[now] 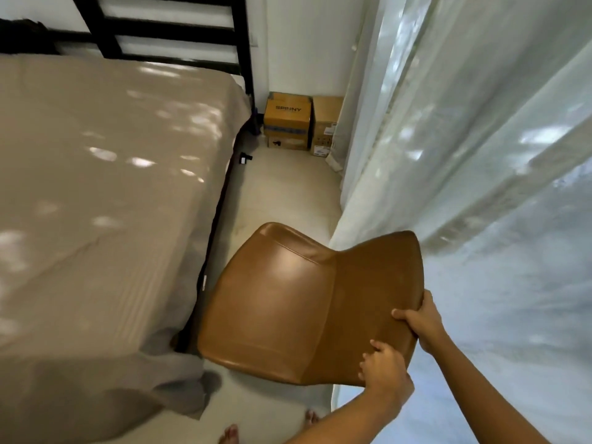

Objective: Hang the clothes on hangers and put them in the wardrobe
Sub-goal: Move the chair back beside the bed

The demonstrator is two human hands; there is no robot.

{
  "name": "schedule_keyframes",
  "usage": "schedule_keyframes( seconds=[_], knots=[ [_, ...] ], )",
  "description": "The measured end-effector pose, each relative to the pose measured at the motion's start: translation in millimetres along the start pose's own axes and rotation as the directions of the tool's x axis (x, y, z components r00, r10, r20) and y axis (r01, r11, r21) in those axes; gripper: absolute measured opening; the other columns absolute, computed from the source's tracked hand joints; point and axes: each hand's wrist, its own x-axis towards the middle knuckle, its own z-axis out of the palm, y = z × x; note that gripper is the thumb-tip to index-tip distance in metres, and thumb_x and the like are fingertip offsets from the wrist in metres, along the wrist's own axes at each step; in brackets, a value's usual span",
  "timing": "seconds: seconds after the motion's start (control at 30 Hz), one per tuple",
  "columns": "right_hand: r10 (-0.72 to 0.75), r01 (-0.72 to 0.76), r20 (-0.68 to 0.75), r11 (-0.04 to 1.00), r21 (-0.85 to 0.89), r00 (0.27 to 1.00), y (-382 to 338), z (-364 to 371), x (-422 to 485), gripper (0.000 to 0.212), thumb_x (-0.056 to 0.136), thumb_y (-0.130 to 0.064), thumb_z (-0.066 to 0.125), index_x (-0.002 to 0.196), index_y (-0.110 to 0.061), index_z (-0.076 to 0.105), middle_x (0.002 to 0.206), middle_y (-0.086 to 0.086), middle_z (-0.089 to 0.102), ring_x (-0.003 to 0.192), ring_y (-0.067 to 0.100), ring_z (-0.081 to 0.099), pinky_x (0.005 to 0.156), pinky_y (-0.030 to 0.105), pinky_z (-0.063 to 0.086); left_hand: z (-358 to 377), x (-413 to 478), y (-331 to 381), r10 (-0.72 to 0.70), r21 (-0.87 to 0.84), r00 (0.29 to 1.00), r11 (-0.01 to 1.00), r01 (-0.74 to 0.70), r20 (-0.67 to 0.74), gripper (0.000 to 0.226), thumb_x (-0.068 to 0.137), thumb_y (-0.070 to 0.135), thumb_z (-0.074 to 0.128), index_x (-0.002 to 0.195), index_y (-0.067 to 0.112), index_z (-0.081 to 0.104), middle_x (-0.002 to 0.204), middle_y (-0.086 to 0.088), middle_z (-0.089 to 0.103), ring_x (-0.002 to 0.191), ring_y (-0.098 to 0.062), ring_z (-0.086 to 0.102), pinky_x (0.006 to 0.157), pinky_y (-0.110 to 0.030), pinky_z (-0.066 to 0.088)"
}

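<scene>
two grips: left hand [384, 376] and right hand [423, 322] clutch the brown chair [272, 299], between bed [96, 187] and curtain [464, 123]; boxes [288, 123] stand beyond.

We see the chair [288, 302] covered in smooth tan leather-like material with a soft sheen. The bedsheet [96, 187] is matt beige cloth, finely striped. The curtain [464, 123] is sheer white fabric, the boxes [288, 120] matt brown cardboard, the floor [282, 193] smooth and pale.

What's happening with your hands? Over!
Status: left hand and right hand grip brown leather chair. No clothes or hangers in view. Chair stands between bed and curtain.
</scene>
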Motion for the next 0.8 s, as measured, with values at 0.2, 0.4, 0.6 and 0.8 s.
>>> schedule_keyframes(
  seconds=[0.2, 0.4, 0.6, 0.8],
  knots=[
    [-0.133, 0.132, -0.002, 0.985, -0.112, 0.991, -34, -18, 43, 0.063, 0.078, -0.003, 0.070, 0.133, -0.010, 0.040, 0.131, 0.018, 0.051, 0.112, 0.040, 0.053, 0.096, 0.051, 0.046, -25, 22, 32, 0.072, 0.022, 0.981, 0.997, -0.070, -0.182, 0.075, 0.092, 0.032, 0.052, 0.143, -0.010, 0.015, 0.126, -0.019, 0.056, 0.115, -0.036, 0.056, 0.092, -0.040, 0.049],
    [-0.200, 0.195, -0.004, 0.956, -0.221, 0.980, -67, -30, 87, 0.062, 0.078, -0.007, 0.073, 0.132, -0.005, 0.043, 0.131, 0.020, 0.052, 0.113, 0.041, 0.053, 0.095, 0.050, 0.045, -57, 50, 37, 0.279, 0.046, 0.947, 0.960, -0.275, -0.160, 0.088, 0.088, 0.050, 0.056, 0.148, 0.006, 0.010, 0.122, -0.015, 0.057, 0.107, -0.033, 0.059, 0.087, -0.038, 0.048],
    [-0.251, 0.225, -0.154, 0.960, -0.165, 0.956, -61, -35, 100, 0.061, 0.080, -0.015, 0.074, 0.133, -0.003, 0.046, 0.130, 0.022, 0.055, 0.113, 0.042, 0.055, 0.097, 0.047, 0.044, -61, 76, 35, 0.479, 0.263, 0.868, 0.861, -0.436, -0.129, 0.075, 0.094, 0.046, 0.047, 0.147, 0.005, 0.015, 0.124, -0.021, 0.055, 0.105, -0.039, 0.058, 0.079, -0.039, 0.044],
    [-0.220, 0.188, -0.130, 0.957, -0.222, 0.967, -38, -30, 78, 0.060, 0.091, -0.023, 0.061, 0.142, -0.011, 0.032, 0.136, 0.021, 0.049, 0.119, 0.043, 0.050, 0.102, 0.052, 0.041, -58, 71, 35, 0.552, 0.342, 0.818, 0.809, -0.478, -0.162, 0.070, 0.098, 0.040, 0.041, 0.146, -0.003, 0.013, 0.120, -0.026, 0.056, 0.097, -0.041, 0.060, 0.067, -0.034, 0.034]
  ],
)
